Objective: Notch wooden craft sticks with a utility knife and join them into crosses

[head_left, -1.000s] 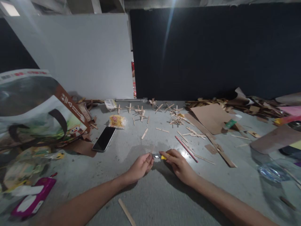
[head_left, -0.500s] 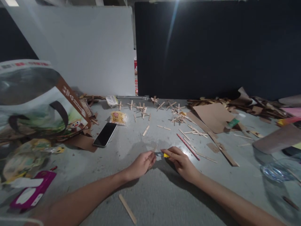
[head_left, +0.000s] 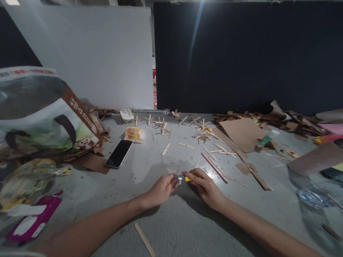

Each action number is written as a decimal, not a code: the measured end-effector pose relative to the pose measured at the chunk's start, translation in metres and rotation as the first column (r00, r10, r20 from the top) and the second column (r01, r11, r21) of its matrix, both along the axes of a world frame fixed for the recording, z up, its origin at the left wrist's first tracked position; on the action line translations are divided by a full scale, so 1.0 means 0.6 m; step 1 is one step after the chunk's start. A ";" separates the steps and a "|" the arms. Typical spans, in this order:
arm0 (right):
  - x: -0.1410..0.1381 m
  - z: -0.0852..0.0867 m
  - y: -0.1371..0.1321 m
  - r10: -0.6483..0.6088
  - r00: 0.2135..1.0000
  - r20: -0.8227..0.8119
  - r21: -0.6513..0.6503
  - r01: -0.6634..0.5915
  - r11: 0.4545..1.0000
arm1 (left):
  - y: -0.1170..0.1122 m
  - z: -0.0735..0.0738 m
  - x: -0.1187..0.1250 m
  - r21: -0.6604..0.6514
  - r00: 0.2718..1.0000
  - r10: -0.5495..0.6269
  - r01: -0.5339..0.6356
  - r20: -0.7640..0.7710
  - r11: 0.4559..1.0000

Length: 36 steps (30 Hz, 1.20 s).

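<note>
Room between phone [head_left: 118, 153] and red stick [head_left: 214, 168]; wooden sticks [head_left: 166, 149] obstruct beyond

The place looks like a craft workshop, or a corner fitted out as one; a broad grey tabletop [head_left: 150, 160] carries crossed wooden sticks [head_left: 183, 121], loose flat sticks [head_left: 187, 145], a cardboard sheet [head_left: 241, 132] and a glue stick [head_left: 266, 140]; brown scraps [head_left: 238, 117] lie heaped along the back edge; a craft knife [head_left: 188, 179] with a yellow end sits in a person's right hand [head_left: 205, 187]; a white panel [head_left: 93, 53] and a black panel [head_left: 246, 53] stand behind like partitions, a narrow gap between them; a phone [head_left: 118, 153], a wrapped packet [head_left: 134, 134] and a large printed bag [head_left: 45, 123] lend it a lived-in look.
</note>
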State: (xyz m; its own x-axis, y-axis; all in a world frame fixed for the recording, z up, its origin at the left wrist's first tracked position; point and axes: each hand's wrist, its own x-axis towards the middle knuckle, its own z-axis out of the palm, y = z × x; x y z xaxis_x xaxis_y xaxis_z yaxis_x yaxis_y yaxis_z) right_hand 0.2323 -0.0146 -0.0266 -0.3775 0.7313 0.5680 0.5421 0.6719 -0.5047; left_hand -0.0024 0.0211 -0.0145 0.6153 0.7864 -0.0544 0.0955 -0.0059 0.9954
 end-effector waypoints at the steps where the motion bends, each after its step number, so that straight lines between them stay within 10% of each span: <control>1: 0.000 -0.001 0.000 0.003 1.000 0.000 0.002 -0.003 1.000 | -0.001 0.000 0.000 0.001 1.000 -0.002 0.002 0.006 1.000; 36: -0.004 0.004 0.001 0.051 0.998 -0.043 -0.011 -0.052 0.999 | -0.007 -0.009 0.001 0.104 1.000 0.029 -0.030 0.010 0.994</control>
